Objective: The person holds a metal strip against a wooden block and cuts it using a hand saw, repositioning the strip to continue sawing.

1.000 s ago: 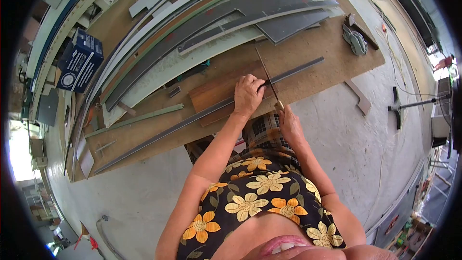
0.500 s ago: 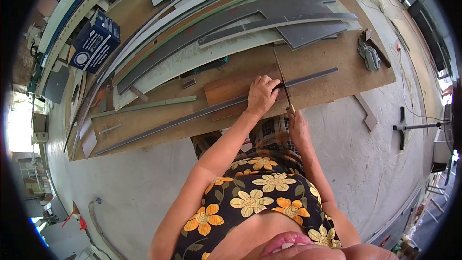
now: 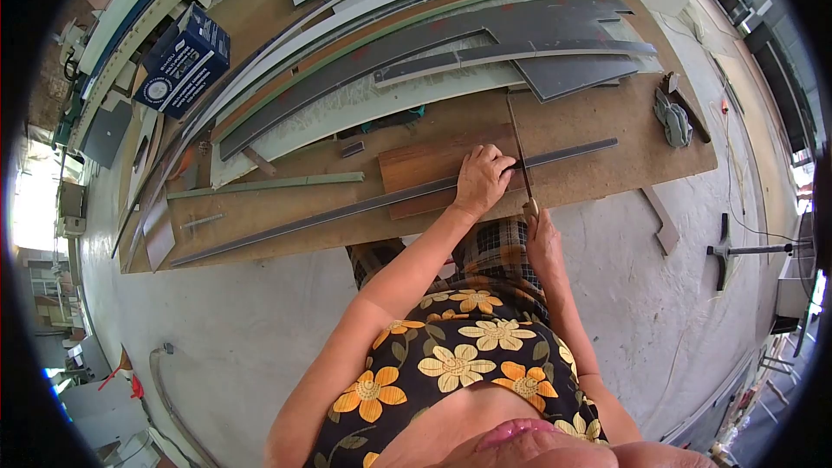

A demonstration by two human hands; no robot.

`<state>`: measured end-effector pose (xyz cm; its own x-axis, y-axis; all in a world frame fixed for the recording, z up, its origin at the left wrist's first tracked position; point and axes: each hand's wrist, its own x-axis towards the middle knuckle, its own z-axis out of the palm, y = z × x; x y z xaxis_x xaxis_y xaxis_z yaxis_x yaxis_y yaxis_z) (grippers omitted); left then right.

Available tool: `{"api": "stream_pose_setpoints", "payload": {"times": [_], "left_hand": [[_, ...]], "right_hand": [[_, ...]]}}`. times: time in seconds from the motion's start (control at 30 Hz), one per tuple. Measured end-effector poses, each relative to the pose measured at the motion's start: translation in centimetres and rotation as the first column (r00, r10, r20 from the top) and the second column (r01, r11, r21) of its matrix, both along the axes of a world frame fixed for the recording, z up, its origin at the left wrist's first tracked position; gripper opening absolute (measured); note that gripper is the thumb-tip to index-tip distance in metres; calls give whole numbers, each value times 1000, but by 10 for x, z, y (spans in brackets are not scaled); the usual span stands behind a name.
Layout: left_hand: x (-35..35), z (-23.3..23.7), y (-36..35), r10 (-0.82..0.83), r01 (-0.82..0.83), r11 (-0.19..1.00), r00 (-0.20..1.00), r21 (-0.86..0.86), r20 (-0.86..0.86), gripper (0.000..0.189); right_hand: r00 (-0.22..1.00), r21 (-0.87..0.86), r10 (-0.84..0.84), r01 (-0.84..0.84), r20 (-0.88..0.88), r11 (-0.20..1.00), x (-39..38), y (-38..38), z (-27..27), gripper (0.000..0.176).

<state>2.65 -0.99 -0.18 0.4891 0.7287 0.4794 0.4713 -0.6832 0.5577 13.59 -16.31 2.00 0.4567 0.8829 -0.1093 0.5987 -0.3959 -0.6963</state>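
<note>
A long, narrow dark grey strip [image 3: 572, 153] lies slantwise along the near side of the workbench, across a brown wood-grain board [image 3: 407, 169]. My left hand [image 3: 482, 182] presses down on the strip, its fingers closed around it over the board's right part. Just right of those fingers, the thin blade of a handsaw [image 3: 525, 180] crosses the strip. My right hand [image 3: 543, 241] grips the saw's wooden handle at the bench's front edge, with the blade pointing away from me.
Long grey panels [image 3: 416, 39] are piled across the back of the workbench [image 3: 598, 113]. A blue box [image 3: 186, 65] stands at the left. Grey gloves [image 3: 672, 119] and a hammer-like tool [image 3: 691, 113] lie at the right. A green strip [image 3: 269, 184] rests left of the board.
The whole view has shifted slightly, so the bench appears further right. Both hands keep their grips, and the saw still crosses the strip at about the same place.
</note>
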Motion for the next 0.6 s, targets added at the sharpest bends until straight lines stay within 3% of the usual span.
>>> {"api": "stream_pose_setpoints", "payload": {"times": [0.6], "left_hand": [[-1, -1, 2, -18, 18, 1000, 1000, -20, 16, 20]], "right_hand": [[999, 14, 10, -10, 36, 1000, 0, -3, -2, 18]]}}
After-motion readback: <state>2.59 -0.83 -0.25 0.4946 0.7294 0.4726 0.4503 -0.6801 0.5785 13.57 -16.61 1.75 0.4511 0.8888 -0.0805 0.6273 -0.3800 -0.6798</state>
